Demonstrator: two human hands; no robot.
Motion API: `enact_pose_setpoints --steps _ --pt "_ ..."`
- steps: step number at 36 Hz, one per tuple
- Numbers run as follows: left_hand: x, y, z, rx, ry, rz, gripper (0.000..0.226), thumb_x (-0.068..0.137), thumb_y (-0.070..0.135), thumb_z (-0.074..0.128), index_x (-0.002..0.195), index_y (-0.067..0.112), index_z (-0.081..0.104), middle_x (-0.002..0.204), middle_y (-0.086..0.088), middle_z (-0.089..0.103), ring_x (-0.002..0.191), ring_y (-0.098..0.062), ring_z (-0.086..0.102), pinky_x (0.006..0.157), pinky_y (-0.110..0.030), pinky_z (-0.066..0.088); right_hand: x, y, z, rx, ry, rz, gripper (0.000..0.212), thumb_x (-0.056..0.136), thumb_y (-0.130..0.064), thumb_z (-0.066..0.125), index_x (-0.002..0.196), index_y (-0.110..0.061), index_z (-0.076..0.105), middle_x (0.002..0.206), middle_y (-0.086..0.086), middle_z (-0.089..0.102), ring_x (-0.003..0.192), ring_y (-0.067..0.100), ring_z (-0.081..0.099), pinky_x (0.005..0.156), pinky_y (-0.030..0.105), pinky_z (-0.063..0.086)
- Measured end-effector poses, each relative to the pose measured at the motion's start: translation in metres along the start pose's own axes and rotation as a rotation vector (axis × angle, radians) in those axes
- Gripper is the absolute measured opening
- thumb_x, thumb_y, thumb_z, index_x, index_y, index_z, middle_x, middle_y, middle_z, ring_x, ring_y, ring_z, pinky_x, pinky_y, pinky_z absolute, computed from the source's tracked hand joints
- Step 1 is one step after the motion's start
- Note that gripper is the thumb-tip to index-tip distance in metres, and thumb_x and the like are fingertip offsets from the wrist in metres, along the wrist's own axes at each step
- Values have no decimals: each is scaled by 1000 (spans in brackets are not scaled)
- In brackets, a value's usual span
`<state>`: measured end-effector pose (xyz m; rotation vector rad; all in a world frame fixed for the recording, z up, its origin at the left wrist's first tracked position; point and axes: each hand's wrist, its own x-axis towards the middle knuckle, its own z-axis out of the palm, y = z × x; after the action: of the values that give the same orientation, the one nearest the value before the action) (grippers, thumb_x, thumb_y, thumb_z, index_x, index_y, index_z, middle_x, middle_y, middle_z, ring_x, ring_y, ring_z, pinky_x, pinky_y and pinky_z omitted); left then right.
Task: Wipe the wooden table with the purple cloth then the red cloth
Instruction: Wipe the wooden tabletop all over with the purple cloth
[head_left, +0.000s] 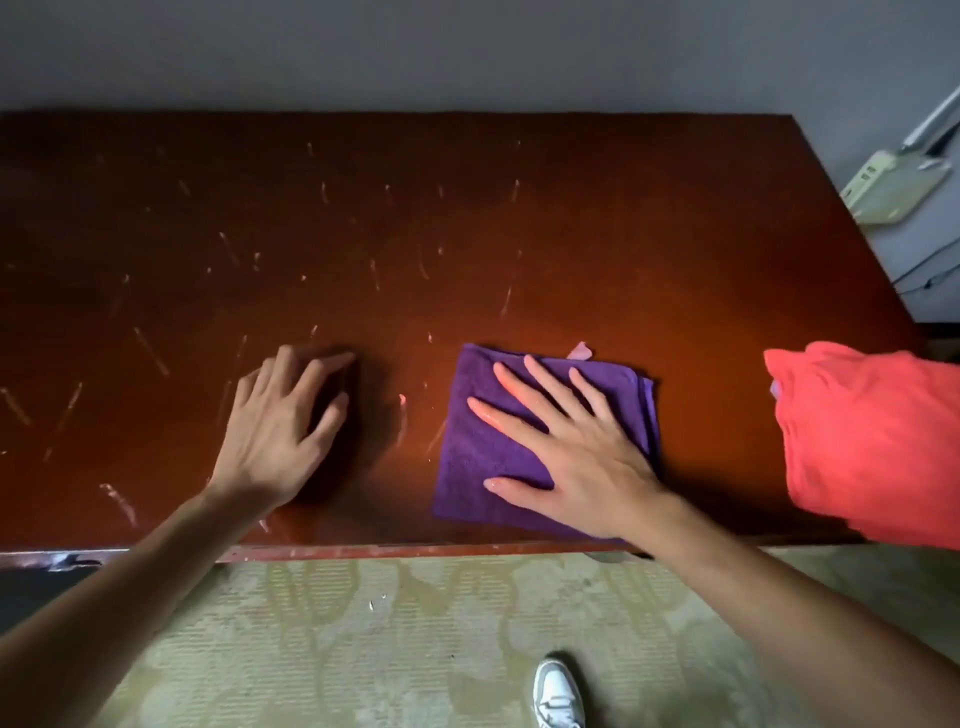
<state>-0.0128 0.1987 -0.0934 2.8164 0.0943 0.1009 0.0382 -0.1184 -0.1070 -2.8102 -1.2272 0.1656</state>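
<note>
Folded purple cloth (519, 441) beside rumpled red cloth (872, 441)

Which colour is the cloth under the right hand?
Purple. The cloth lies flat under the right hand, best seen in the head view.

There is just one camera, and it sits on the person's head. It looks forward and down from above the near edge of the counter (467, 208). It is close, so the counter fills most of the view from side to side. Past the counter's far edge it sees a grey wall (467, 52). Below the near edge it sees the floor (363, 649) and one shoe (557, 693).
</note>
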Motion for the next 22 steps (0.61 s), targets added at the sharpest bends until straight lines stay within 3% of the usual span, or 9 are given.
enact_pose_setpoints --steps 3,10,14,18,22 --pt "-2 -3 5 -41 -24 -12 54 96 49 31 142 27 51 134 -2 44 118 -24 46 104 -45 28 35 32 -13 6 -80 -188 73 96 -78 32 159 -51 10 171 -14 -6 157 12 -14 127 50 -2" --pt "-6 -2 17 -65 4 -32 49 100 41 33 146 28 47 140 -3 43 131 -24 42 110 -43 23 135 97 -29 -43 -106 -398 69 97 -72 31 160 -46 17 172 -11 0 159 14 -4 127 53 10" --pt "-6 -3 15 -74 -9 -19 48 102 36 35 147 27 48 141 -3 45 137 -20 39 114 -39 22 196 133 -37 -36 -77 -359 69 97 -74 30 159 -48 18 172 -13 3 159 12 0 127 52 12" --pt "-5 -4 15 -79 -43 -25 49 102 38 33 147 27 48 143 -3 47 141 -21 39 116 -40 23 250 162 -47 -21 -67 -250 69 96 -75 26 159 -48 20 172 -12 6 159 13 3 125 43 6" --pt "-3 -4 16 -77 -59 -25 49 102 40 34 148 28 47 145 -2 46 144 -19 37 118 -42 24 294 183 -56 21 -31 -107 81 86 -89 12 157 -50 20 172 -10 10 159 16 6 126 50 10"
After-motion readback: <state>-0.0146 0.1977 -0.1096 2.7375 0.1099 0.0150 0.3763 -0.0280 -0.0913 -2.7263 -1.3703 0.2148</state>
